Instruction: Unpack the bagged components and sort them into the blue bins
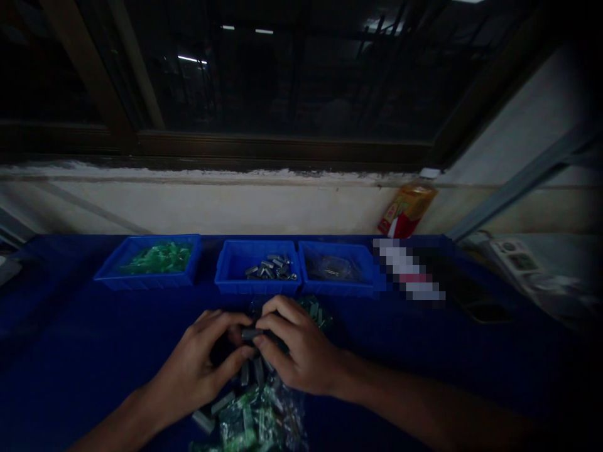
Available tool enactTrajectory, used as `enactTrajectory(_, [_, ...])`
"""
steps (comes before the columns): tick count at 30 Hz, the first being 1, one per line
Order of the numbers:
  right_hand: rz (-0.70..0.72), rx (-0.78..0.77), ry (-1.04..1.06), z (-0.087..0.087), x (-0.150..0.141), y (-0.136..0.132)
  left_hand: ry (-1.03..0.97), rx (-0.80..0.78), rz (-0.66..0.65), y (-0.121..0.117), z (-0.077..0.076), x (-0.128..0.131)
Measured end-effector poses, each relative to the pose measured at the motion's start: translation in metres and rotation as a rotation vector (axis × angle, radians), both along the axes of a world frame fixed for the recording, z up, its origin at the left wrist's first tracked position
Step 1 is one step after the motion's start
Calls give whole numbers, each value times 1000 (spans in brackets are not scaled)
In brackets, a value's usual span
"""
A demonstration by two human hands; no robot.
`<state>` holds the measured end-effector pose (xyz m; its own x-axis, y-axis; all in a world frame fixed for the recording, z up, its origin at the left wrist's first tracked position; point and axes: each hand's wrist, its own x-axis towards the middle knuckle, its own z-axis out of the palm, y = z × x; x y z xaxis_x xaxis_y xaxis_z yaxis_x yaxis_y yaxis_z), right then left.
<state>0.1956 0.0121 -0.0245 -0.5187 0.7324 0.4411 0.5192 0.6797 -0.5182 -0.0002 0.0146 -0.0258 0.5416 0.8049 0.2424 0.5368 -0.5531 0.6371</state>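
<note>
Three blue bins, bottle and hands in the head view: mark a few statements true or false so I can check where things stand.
1. The left bin holds green pieces. True.
2. The middle bin is empty. False: small shiny parts lie in it.
3. The left hand and right hand both have fingertips at a small dark piece. True.
4. The bottle is at the left end of the table. False: the bottle is on the right, near the wall.
5. Loose grey pieces lie nearer the camera than the bins. True.
</note>
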Motion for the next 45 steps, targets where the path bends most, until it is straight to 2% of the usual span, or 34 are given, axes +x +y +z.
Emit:
enactTrajectory(11, [42,-59,53,1,2,0,-11,-10,-6,-1,4,-1])
enactTrajectory(17, [59,21,47,-1,1,-1,-44,-148,-20,0,1,-1])
enactTrajectory(21, [28,55,39,0,-1,-1,-90,-183,-19,-2,-1,-2])
enactTrajectory(25, [20,60,19,1,-1,0,-144,-151,-17,-3,-2,-2])
enactTrajectory(31, [46,50,1,1,0,0,-74,-138,-5,-3,-3,-2])
enactTrajectory(38, [42,112,-43,-1,-1,-1,-65,-119,-44,-1,2,-2])
enactTrajectory(45, [33,64,-36,1,-1,-3,-92,-145,-59,-3,3,-3])
